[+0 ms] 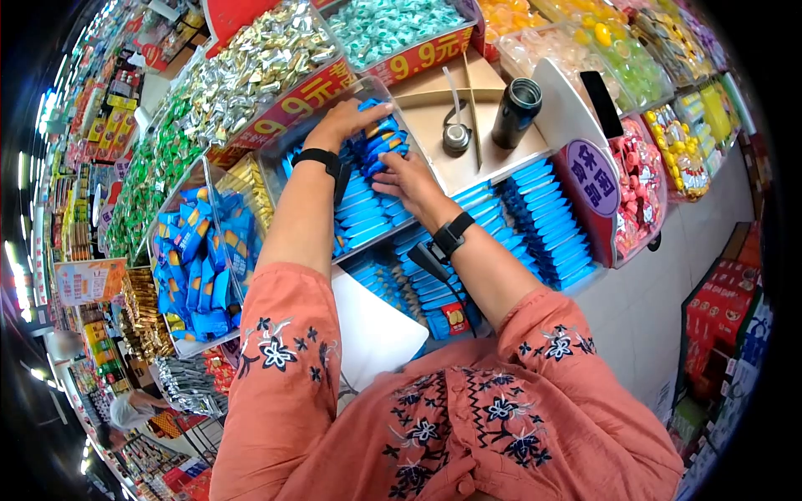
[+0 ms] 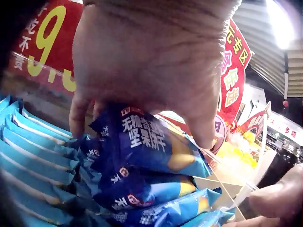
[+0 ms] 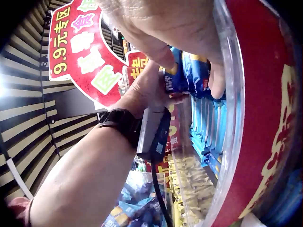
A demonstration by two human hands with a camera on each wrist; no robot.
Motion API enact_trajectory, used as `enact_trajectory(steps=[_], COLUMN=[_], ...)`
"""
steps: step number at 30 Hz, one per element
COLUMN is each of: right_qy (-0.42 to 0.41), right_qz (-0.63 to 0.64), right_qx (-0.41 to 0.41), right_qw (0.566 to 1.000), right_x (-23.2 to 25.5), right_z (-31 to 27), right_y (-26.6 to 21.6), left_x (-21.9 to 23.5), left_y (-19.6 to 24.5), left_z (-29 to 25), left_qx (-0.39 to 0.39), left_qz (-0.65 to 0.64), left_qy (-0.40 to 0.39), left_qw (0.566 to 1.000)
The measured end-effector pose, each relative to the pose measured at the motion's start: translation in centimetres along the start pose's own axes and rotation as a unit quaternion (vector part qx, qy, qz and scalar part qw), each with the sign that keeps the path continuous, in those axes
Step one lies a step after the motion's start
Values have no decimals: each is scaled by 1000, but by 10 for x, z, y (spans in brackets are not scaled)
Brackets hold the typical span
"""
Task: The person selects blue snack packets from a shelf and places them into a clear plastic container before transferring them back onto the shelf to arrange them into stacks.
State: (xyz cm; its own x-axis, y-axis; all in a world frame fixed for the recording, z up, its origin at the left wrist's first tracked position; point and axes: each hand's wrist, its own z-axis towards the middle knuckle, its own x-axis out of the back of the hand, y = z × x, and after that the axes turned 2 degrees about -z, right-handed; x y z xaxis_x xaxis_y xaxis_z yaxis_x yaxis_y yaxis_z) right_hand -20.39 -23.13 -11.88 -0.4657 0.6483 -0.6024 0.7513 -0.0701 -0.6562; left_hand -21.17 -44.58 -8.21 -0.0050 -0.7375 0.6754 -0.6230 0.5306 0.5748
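Observation:
Blue biscuit packets (image 1: 383, 138) stand in rows inside a clear bin. Over the far end of one row, my left hand (image 1: 355, 121) grips the packets from above. In the left wrist view, its thumb and fingers straddle the top biscuit packet (image 2: 151, 142), with more packets stacked beneath. My right hand (image 1: 409, 179) holds the near side of the same bunch. The right wrist view shows its thumb and fingers on either side of the upright packets (image 3: 195, 75), close to the bin's clear wall (image 3: 232, 118). Part of the bunch is hidden under the hands.
Right of the bin, a beige tray (image 1: 426, 113) carries a black bottle (image 1: 518, 113) and a lidded straw cap (image 1: 456, 138). A phone (image 1: 601, 104) leans beyond it. More blue packets (image 1: 551, 221) fill the lower bins; wrapped sweets (image 1: 267, 63) fill the bins behind.

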Motion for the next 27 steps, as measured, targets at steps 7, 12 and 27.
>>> enact_trajectory(steps=[7,12,27], right_qy=[9,-9,-126], right_qz=[-29,-28,-173], right_qx=[0,-2,91], right_qw=[1000,1000,972], right_x=[-4,-2,-68], right_z=[-2,-5,-116], right_y=[-2,-3,-68], left_x=[-6,1,32], left_y=[15,19,71], left_z=[-22,-42,-246], left_qx=[-13,9,-28], left_qz=[-3,-46,-36], left_qy=[74,47,330], left_qw=[997,998,943])
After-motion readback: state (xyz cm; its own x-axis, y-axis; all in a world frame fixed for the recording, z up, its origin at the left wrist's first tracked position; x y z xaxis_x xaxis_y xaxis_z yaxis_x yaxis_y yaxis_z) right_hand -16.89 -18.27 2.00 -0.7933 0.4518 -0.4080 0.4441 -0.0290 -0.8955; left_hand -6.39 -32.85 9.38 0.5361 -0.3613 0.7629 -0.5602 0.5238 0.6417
